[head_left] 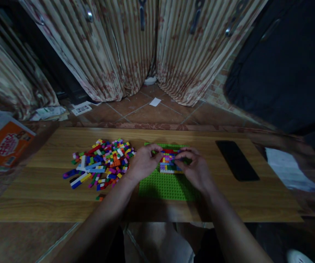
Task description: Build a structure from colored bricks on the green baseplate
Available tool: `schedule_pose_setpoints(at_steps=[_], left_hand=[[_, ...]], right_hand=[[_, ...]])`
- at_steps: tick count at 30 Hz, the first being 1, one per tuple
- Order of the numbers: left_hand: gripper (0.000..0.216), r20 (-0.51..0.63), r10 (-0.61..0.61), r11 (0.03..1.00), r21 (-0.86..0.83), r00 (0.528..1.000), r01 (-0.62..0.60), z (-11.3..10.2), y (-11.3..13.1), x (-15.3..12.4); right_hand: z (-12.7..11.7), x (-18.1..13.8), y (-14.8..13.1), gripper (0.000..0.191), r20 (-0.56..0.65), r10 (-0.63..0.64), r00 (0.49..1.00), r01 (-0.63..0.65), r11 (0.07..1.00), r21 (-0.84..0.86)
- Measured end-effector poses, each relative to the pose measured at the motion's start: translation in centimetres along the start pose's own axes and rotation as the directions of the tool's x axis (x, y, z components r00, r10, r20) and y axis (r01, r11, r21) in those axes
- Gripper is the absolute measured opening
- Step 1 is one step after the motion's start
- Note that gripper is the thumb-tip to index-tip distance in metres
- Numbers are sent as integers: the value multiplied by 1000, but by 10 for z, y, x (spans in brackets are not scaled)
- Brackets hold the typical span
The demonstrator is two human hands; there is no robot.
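A green studded baseplate (168, 188) lies on the wooden table, bearing a low block of multicoloured toy bricks (168, 160) in its upper part. My left hand (144, 160) is at the block's left side, thumb and forefinger closed near its upper left corner. At the right side, my right hand (194, 168) has its thumb and forefinger brought together over the bricks. What sits between the fingertips of either hand is too small to make out. My hands hide both side edges of the block.
A heap of loose toy bricks (110, 162) spreads over the table (55, 193) to the left. A black phone-like slab (236, 160) lies to the right. Beyond the table's ends are a box with an orange label (6, 144) and a white sheet (289, 170).
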State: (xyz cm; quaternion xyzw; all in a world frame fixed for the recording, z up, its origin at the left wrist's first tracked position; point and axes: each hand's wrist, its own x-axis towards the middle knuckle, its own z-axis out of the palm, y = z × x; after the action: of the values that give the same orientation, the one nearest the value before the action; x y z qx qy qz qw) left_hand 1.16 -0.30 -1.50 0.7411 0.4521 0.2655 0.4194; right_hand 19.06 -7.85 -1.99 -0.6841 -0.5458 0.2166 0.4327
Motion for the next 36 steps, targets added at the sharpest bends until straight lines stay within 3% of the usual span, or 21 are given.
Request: schedule_pose_setpoints(at_steps=[8, 20, 25, 28, 32, 36], left_hand=[[25, 9, -24, 998, 54, 1000, 23, -2, 4, -1], [23, -11, 21, 999, -46, 1000, -21, -6, -1, 0], [21, -73, 47, 995, -87, 996, -54, -19, -2, 3], [21, -135, 40, 992, -116, 990, -56, -31, -6, 5], [22, -260, 7, 988, -147, 965, -47, -53, -12, 7], [18, -438, -19, 981, -182, 899, -68, -81, -12, 4]], right_hand=[[7, 2, 5, 10, -30, 134, 991, -129, 985, 116], [6, 2, 12, 15, 28, 160, 987, -162, 956, 242], [-6, 8, 7, 22, -143, 291, 946, -170, 820, 546], [-10, 12, 1, 22, -248, 339, 908, -137, 797, 588], [-4, 10, -7, 22, -309, 280, 909, -98, 864, 494], [12, -2, -22, 18, -274, 69, 959, 21, 949, 314]])
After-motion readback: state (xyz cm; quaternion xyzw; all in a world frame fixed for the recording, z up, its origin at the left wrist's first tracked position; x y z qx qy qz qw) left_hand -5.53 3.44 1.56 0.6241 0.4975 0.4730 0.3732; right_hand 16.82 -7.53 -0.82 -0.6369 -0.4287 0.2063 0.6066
